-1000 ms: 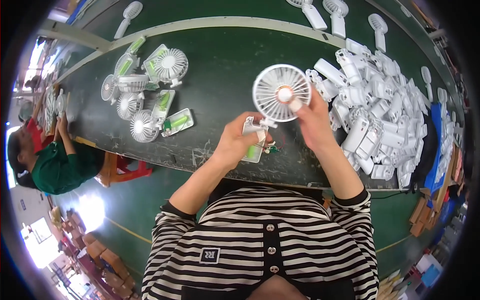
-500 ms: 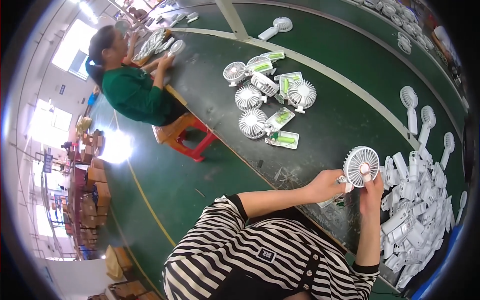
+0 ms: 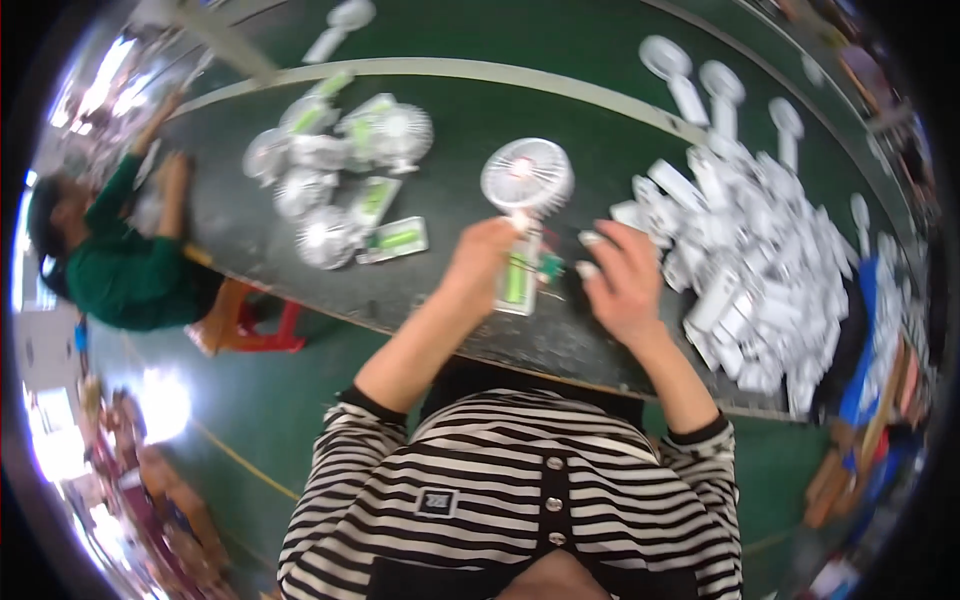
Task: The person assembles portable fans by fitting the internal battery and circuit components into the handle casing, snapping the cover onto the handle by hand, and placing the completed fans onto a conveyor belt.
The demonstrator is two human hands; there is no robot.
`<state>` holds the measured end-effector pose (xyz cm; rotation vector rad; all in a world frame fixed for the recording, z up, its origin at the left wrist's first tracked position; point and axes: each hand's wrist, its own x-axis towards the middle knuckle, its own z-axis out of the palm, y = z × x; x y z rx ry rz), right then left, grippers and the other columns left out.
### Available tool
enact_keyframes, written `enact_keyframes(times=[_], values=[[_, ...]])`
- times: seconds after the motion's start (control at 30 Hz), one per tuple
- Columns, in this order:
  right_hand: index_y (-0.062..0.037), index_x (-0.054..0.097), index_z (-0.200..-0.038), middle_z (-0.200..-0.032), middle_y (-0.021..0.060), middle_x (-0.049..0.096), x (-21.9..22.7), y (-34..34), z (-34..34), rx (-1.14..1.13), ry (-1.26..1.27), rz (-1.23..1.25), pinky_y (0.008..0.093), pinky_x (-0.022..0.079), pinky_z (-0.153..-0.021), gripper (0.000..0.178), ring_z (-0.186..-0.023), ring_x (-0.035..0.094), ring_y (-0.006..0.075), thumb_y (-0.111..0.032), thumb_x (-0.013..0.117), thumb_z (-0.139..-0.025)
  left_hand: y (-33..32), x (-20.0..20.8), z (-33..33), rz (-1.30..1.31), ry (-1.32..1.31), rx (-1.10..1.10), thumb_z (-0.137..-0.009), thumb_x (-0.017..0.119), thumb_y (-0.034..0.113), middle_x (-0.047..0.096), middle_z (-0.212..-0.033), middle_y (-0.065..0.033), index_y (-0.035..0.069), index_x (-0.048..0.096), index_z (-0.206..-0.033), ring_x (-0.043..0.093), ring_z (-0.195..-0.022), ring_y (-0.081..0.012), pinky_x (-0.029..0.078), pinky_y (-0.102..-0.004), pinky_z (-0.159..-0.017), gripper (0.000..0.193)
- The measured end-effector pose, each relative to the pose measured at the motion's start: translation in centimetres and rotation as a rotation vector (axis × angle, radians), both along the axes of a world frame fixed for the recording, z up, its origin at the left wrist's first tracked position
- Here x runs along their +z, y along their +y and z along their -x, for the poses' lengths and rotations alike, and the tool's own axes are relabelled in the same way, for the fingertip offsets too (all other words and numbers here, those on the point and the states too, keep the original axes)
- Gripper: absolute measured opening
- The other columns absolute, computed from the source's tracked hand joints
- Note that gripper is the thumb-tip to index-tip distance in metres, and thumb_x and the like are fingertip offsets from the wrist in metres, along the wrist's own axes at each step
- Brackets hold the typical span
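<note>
A white handheld fan (image 3: 527, 178) is in front of me, its round grille facing up. My left hand (image 3: 478, 268) is closed on it at the neck, below the grille. Just under the neck, the open handle shell (image 3: 515, 290) shows a green battery, thin wires and a small green circuit board (image 3: 550, 266) at its right side. My right hand (image 3: 626, 285) is apart from the fan, to its right, with fingers spread and nothing in them. White covers sit on some of its fingertips.
A large heap of white handle shells (image 3: 760, 270) lies at the right. Several fans with opened handles (image 3: 325, 238) lie at the left. More fans (image 3: 722, 90) rest on the green belt behind a pale rail (image 3: 480, 70). A person in a green top (image 3: 130, 275) sits far left.
My view has swung right. The fan, held up in both hands before, is now lower over the table with its open handle showing. My right hand has let go and moved away.
</note>
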<state>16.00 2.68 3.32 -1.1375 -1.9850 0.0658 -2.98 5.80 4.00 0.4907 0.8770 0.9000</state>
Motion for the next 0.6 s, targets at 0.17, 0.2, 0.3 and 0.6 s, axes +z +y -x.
enact_keyframes(times=[0.17, 0.2, 0.3, 0.6], values=[[-0.0014, 0.056, -0.084, -0.099, 0.0120, 0.054, 0.4, 0.8, 1.2, 0.052, 0.015, -0.197, 0.0398, 0.043, -0.074, 0.031, -0.086, 0.053, 0.0302, -0.001, 0.062, -0.054, 0.5, -0.5, -1.6, 0.049, 0.089, -0.075, -0.085, 0.050, 0.019, 0.059, -0.076, -0.0097, -0.001, 0.055, -0.092, 0.059, -0.060, -0.0179, 0.050, -0.0311, -0.049, 0.022], [-0.0014, 0.056, -0.085, -0.099, 0.0119, 0.054, 0.7, 0.9, 1.2, 0.080, 0.017, -0.222, 0.0402, 0.043, -0.074, 0.033, -0.086, 0.053, 0.0297, -0.002, 0.062, -0.053, 0.4, -0.7, -1.8, 0.045, 0.083, -0.069, -0.085, 0.050, 0.018, 0.059, -0.076, -0.0096, -0.001, 0.055, -0.092, 0.059, -0.060, -0.0180, 0.050, -0.0310, -0.049, 0.021], [-0.0017, 0.056, -0.087, -0.096, 0.0122, 0.054, 1.5, 0.4, 1.2, 0.142, 0.004, -0.201, 0.0411, 0.043, -0.074, 0.032, -0.085, 0.054, 0.0281, -0.007, 0.062, -0.055, -0.3, -1.3, -2.3, 0.075, 0.030, -0.097, -0.086, 0.046, 0.013, 0.059, -0.076, -0.0095, -0.001, 0.055, -0.093, 0.059, -0.061, -0.0186, 0.050, -0.0310, -0.049, 0.018], [-0.0046, 0.058, -0.085, -0.090, 0.0061, 0.056, 2.2, -1.0, 2.1, 0.382, -0.173, -0.122, 0.0407, 0.038, -0.086, 0.024, -0.081, 0.054, 0.0197, -0.012, 0.062, -0.062, -3.2, -4.9, -3.0, 0.152, -0.126, -0.251, -0.087, 0.048, 0.015, 0.057, -0.100, -0.0083, 0.006, 0.050, -0.110, 0.059, -0.087, -0.0181, 0.052, -0.0318, -0.070, 0.025]])
